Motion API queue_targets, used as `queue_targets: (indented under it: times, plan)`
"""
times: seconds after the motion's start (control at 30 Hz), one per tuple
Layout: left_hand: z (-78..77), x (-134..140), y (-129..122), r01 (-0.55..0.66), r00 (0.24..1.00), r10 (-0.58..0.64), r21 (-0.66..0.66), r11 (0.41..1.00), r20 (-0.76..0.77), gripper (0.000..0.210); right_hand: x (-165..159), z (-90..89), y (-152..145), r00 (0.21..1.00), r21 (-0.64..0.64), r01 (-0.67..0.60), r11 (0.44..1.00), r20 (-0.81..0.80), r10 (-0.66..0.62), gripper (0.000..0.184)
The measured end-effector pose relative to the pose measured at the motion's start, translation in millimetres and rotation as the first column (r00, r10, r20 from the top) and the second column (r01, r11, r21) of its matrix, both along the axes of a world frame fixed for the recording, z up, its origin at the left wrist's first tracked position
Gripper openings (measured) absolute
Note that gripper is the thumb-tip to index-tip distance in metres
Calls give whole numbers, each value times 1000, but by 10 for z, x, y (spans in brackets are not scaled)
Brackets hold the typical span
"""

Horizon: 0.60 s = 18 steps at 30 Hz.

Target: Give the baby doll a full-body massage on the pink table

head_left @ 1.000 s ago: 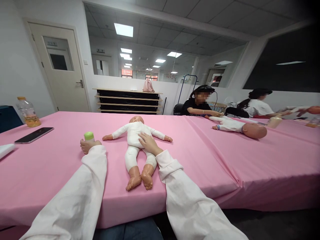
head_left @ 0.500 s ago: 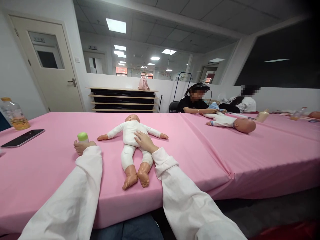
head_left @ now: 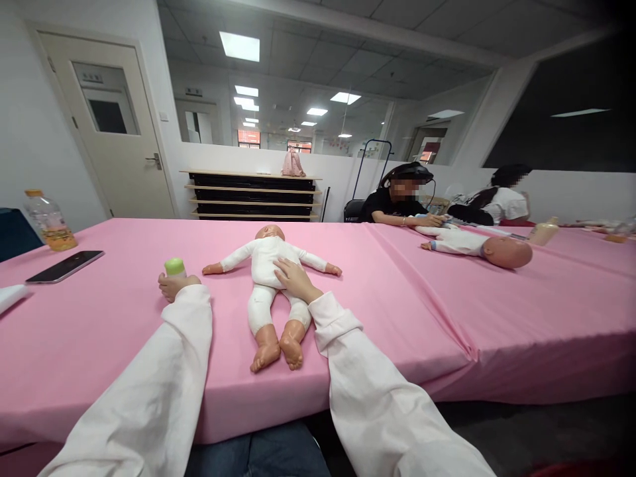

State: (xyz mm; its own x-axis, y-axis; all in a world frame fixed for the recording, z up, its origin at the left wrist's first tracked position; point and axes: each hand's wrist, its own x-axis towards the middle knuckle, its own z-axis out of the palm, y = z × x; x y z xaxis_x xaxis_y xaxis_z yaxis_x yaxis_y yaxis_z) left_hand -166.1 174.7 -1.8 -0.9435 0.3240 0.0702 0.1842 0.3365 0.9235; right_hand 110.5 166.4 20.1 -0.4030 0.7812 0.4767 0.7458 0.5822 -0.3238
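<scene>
A baby doll [head_left: 265, 260] with a white cloth body lies face up on the pink-covered table [head_left: 377, 318], arms spread and bare feet toward me. My right hand [head_left: 297, 279] rests on its lower belly, fingers stretched out. To the left of the doll, my left hand [head_left: 176, 285] is wrapped around a small bottle [head_left: 175, 268] with a light green cap. That bottle stands upright at the tabletop; its lower part is hidden by my fingers.
At the left lie a phone [head_left: 65, 266] and a bottle of yellow drink [head_left: 54, 225]. Across the table on the right, a person in black [head_left: 392, 202] handles another doll [head_left: 462, 244]; a cream-coloured bottle [head_left: 543, 231] stands beyond it. Another person [head_left: 509, 199] sits farther right.
The whole view has shifted a little, so things sit slightly farther right. Both my hands keep their places on the bottle and the doll. The person across has moved a hand slightly.
</scene>
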Motion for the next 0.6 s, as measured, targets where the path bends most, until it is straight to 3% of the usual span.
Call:
queue_targets:
  times: [0.6]
  plan:
    - [-48,-15,39,-51,999,51,25,998,-2,67,-8,9,0,1000,-18,11,1000,19,-10,42]
